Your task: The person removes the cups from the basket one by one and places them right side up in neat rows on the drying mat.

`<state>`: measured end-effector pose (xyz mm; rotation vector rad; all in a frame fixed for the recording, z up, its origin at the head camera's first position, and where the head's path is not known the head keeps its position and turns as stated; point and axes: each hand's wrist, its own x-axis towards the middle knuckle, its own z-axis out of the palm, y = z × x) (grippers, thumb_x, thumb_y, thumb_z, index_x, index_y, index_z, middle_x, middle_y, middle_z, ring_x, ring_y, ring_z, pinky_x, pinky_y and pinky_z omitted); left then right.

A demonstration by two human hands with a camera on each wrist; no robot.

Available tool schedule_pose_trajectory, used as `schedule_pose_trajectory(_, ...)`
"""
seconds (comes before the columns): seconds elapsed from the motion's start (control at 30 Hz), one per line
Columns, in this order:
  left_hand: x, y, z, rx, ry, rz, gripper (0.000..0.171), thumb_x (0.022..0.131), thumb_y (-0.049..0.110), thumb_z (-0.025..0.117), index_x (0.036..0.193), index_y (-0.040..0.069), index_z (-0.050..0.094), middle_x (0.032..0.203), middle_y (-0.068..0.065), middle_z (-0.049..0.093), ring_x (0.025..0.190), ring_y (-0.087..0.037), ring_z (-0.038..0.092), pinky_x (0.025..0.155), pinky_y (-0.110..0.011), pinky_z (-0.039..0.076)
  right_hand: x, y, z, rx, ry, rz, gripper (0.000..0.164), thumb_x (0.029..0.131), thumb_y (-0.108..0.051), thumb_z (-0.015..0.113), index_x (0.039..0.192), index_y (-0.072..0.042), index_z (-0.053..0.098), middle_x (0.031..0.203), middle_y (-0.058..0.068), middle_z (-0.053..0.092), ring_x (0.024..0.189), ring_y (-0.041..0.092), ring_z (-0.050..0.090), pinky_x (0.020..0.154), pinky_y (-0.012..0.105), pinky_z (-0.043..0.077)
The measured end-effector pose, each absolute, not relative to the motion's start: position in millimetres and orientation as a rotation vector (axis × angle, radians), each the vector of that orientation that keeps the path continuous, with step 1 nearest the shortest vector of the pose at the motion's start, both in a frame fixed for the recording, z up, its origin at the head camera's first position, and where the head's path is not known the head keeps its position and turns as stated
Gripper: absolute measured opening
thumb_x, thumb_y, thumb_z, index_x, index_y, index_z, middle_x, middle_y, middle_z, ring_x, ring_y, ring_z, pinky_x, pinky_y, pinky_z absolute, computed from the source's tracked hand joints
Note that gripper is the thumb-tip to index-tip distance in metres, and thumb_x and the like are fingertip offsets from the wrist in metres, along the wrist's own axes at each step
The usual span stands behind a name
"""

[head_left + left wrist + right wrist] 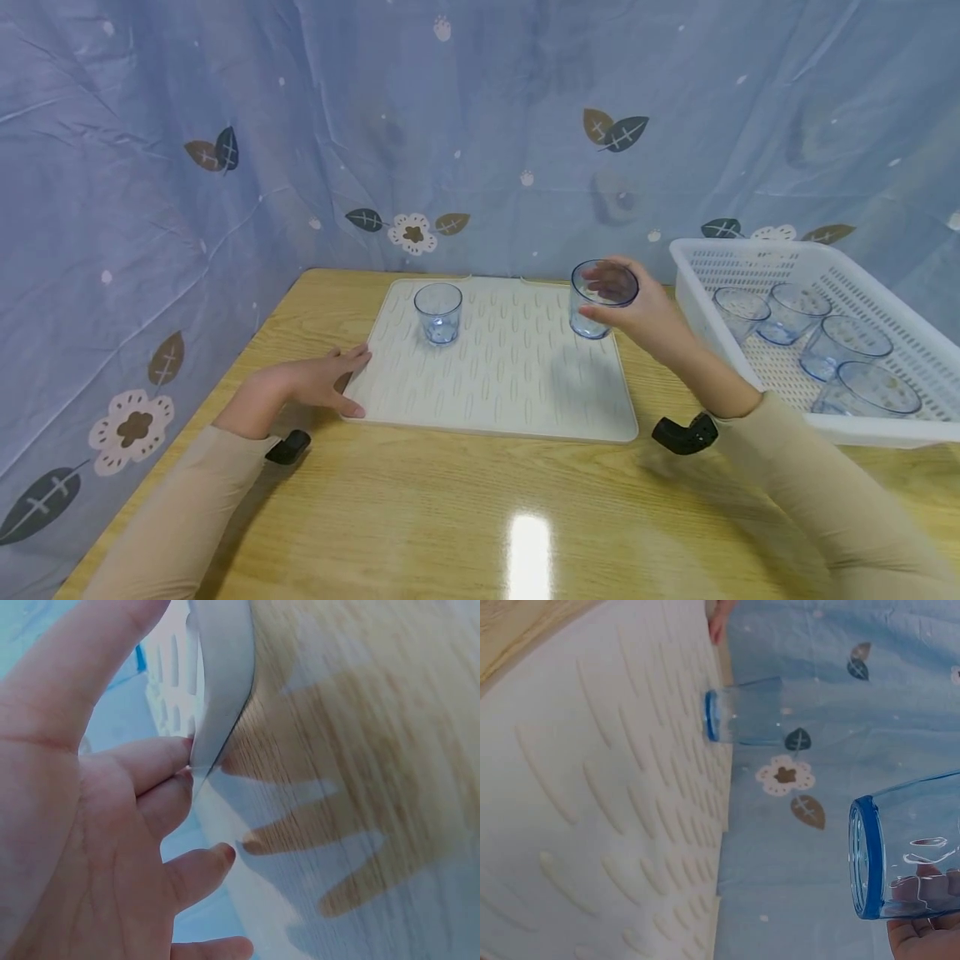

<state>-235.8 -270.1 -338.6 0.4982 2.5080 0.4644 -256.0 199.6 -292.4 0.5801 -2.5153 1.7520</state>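
My right hand (637,304) grips a clear blue-tinted glass (588,321) by its side, mouth up, above the right end of a white ridged mat (502,392). In the right wrist view, the thick blue base of this held glass (866,859) is apart from the mat. A second glass (438,315) stands upright on the mat's left half. At the mat's left edge rests my left hand (322,385), its fingers spread and holding nothing. The left wrist view shows fingertips (184,750) touching the mat's rim (225,682).
To the right, a white perforated plastic basket (723,333) holds several more glasses (843,346). Everything sits on a wood-grain table (420,508). A blue curtain (510,108) with leaves and flowers hangs close behind and along the left side.
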Motion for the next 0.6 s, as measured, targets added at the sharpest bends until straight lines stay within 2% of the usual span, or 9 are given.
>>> schedule_pose_trajectory(0.13, -237, -270, -339, 0.503, 2.506, 0.468, 0.109, 0.091, 0.042, 0.079, 0.162, -0.005, 0.011, 0.167, -0.028, -0.001, 0.147, -0.060, -0.005, 0.112, -0.075, 0.013, -262, 192, -298, 0.594, -2.505, 1.800, 0.071, 0.095, -0.005, 0.074, 0.152, 0.003, 0.032, 0.148, 0.021, 0.050, 0.136, 0.033, 0.049, 0.112, 0.033, 0.039)
schedule_pose_trajectory(0.33, -236, -267, -339, 0.509, 2.504, 0.474, 0.109, 0.091, 0.041, 0.080, 0.162, -0.006, 0.012, 0.167, -0.029, 0.000, 0.147, -0.060, -0.004, 0.112, -0.075, 0.012, -273, 178, -313, 0.606, -2.528, 1.825, 0.071, 0.094, -0.010, 0.076, 0.151, 0.001, 0.034, 0.146, 0.016, 0.051, 0.135, 0.031, 0.049, 0.114, 0.043, 0.038)
schedule_pose_trajectory(0.6, -236, -269, -340, 0.503, 2.503, 0.484, 0.110, 0.090, 0.041, 0.080, 0.162, -0.006, 0.012, 0.167, -0.030, -0.001, 0.146, -0.061, -0.005, 0.112, -0.076, 0.011, -287, 157, -335, 0.636, -2.537, 1.855, 0.068, 0.091, -0.010, 0.079, 0.146, 0.002, 0.040, 0.145, 0.019, 0.053, 0.134, 0.035, 0.049, 0.114, 0.045, 0.037)
